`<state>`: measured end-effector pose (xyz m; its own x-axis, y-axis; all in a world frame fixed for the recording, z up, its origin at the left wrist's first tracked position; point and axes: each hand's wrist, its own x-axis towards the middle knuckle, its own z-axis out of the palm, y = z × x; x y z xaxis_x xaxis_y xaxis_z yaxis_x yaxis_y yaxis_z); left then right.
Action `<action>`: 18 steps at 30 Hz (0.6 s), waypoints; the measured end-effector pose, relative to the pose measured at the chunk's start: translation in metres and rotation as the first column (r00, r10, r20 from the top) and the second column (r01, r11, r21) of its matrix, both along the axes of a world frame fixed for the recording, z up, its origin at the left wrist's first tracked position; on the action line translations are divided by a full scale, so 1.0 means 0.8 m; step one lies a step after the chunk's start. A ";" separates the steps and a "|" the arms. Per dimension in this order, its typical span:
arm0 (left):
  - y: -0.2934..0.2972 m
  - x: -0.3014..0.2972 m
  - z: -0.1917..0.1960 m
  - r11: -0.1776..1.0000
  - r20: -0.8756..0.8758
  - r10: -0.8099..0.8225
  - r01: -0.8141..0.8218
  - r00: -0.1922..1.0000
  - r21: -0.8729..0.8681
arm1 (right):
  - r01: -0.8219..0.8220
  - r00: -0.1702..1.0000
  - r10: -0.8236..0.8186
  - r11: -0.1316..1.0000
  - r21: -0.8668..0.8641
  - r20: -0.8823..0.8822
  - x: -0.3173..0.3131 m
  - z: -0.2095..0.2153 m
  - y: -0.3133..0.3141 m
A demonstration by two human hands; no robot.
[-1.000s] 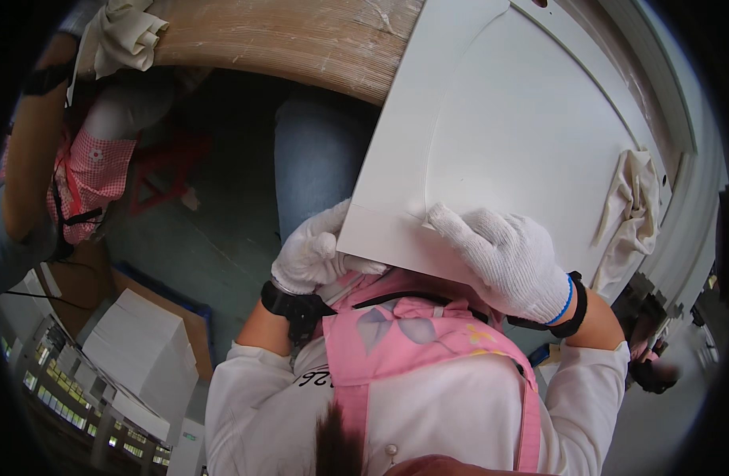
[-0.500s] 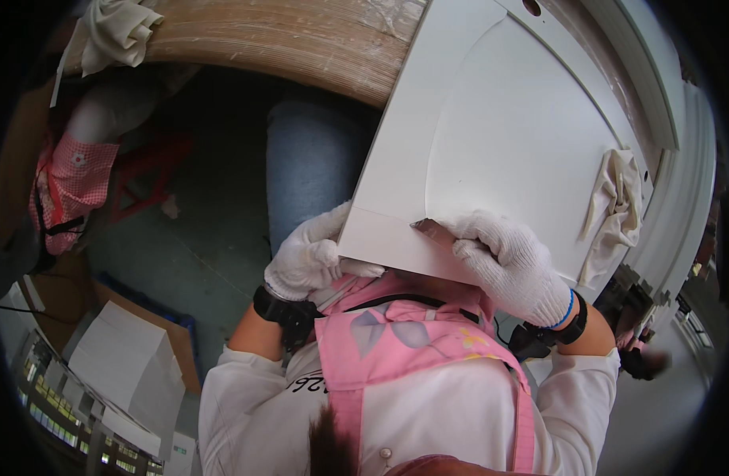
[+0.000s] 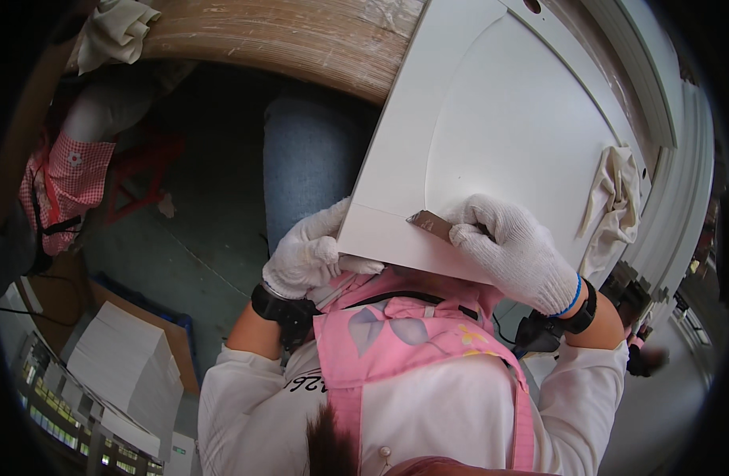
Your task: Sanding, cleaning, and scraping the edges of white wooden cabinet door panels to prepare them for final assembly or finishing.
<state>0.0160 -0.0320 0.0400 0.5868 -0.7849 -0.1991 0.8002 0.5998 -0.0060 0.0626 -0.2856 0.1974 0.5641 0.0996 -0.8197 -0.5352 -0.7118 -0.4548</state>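
A white door-like panel [image 3: 523, 119] with a raised frame and curved recess lies tilted over the bench edge, its near end by my apron. Wrapped round its near left corner is my gloved left hand [image 3: 307, 252], closed on the edge, with the thumb on top and other fingers partly hidden. My gloved right hand [image 3: 517, 252] pinches a flat, brownish metal blade [image 3: 430, 225] between thumb and fingers. The blade's pointed dark tip is at the frame joint near the recess's lower corner; whether it touches the surface I cannot tell.
A crumpled cream cloth [image 3: 614, 202] lies on the panel's right side. Another cloth [image 3: 117, 36] hangs on the worn wooden bench [image 3: 301, 44]. White mouldings [image 3: 686, 182] stand at the right. A person in a checked apron [image 3: 78, 170] sits at the left, near a red stool [image 3: 146, 170].
My right hand has shifted slightly right and turned, so more of the blade shows. The blade's tip is a little higher and further left. My left hand keeps its hold on the corner.
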 end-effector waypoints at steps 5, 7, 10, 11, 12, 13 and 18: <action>0.000 0.000 -0.001 1.000 -0.003 -0.005 0.005 1.000 0.000 | -0.034 0.999 0.035 0.999 -0.036 0.030 0.003 0.001 0.004; 0.000 -0.002 -0.001 1.000 -0.023 0.017 -0.018 1.000 -0.019 | -0.035 0.999 0.035 0.999 -0.037 0.011 0.005 0.002 0.001; 0.000 0.001 0.000 1.000 -0.004 -0.008 0.008 1.000 -0.011 | -0.052 0.999 0.052 0.998 -0.041 -0.001 0.003 0.000 -0.002; 0.000 -0.001 -0.001 1.000 -0.003 -0.006 0.006 1.000 -0.008 | -0.067 0.998 0.067 0.997 -0.046 0.006 0.003 -0.001 -0.003; -0.001 -0.004 -0.003 1.000 -0.033 0.014 -0.014 0.999 -0.009 | -0.069 0.998 0.069 0.997 -0.043 0.008 0.005 0.001 0.000; -0.003 -0.006 -0.006 0.999 -0.063 0.030 -0.031 0.998 -0.012 | -0.049 0.999 0.050 0.998 -0.038 0.017 0.008 0.003 0.007; -0.009 0.004 -0.002 0.999 -0.030 0.040 -0.041 0.999 -0.028 | -0.026 0.972 0.015 0.999 0.043 0.233 0.003 0.000 -0.003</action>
